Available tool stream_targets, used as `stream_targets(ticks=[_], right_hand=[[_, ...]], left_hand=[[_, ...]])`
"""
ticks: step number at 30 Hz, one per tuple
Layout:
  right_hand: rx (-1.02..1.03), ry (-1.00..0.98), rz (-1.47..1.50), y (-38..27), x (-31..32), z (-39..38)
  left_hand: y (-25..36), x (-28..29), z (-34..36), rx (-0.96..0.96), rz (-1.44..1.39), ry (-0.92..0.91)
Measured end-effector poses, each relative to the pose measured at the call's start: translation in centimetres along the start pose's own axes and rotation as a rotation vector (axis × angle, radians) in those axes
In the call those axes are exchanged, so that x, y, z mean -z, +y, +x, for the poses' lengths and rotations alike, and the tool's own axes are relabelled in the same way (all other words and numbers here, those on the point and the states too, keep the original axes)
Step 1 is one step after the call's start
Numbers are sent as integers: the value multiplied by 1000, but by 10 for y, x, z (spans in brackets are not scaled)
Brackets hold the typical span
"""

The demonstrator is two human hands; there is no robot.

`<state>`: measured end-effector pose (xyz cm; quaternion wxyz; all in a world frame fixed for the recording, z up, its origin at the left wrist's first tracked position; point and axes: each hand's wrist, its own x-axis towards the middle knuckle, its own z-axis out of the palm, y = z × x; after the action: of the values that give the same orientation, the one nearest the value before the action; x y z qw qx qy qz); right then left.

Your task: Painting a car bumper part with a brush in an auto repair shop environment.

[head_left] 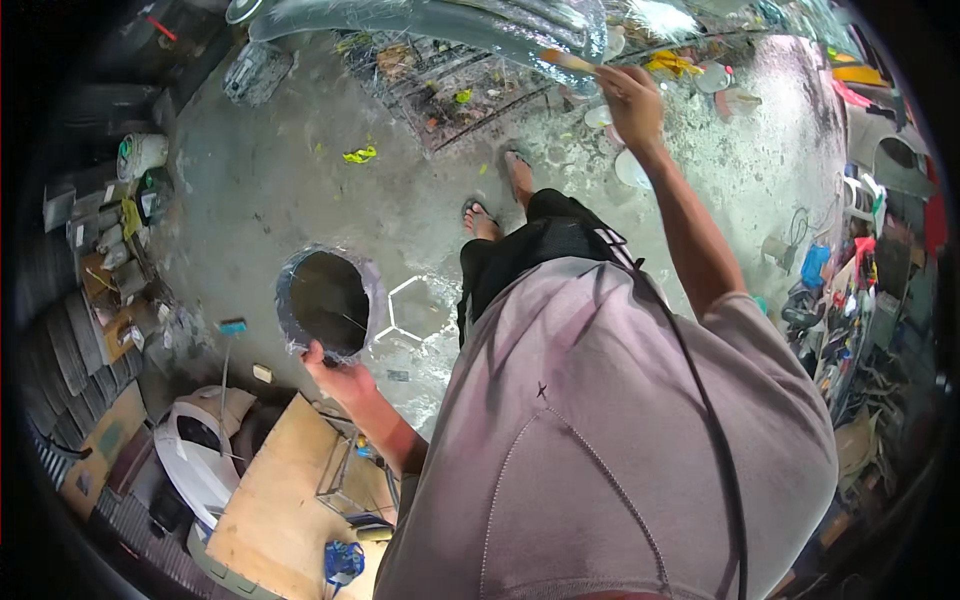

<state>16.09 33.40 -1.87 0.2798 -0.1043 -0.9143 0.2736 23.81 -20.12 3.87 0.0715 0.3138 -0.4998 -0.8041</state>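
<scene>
My left hand point(338, 375) grips the near rim of a rough, crusted grey bucket point(368, 295), with a dark olive-brown liquid point(325, 295) inside. My right hand point(637, 105) is stretched forward, fingers wrapped round a paintbrush point(571, 62) with a wooden handle and orange-tan bristles. The bristles are at a long grey, glossy curved piece point(450, 25) along the top of the view; whether they touch it I cannot tell. Part of that piece carries whitish fibres.
Cluttered cans and sheets point(140, 155) line the left side. A plywood board point(255, 480) and white curved moulding point(190, 440) lie lower left. Yellow scraps point(359, 155) lie on the stained concrete floor point(220, 220). Assorted tools and parts point(855, 310) crowd the right edge; round containers point(712, 78) stand upper right.
</scene>
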Motion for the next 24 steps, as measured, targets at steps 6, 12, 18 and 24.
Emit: stream_targets(ticks=[6, 12, 18, 24], right_hand=[[256, -138, -34, -32, -83, 77], [-13, -299, -59, 74, -16, -1], [-187, -71, -177, 108, 54, -52], [-128, 44, 89, 39, -6, -10]], left_hand=[[-1, -48, -7, 21, 92, -60], [-9, -58, -10, -8, 67, -95], [-10, -101, 5, 23, 205, -200], [-12, -153, 32, 115, 237, -384]])
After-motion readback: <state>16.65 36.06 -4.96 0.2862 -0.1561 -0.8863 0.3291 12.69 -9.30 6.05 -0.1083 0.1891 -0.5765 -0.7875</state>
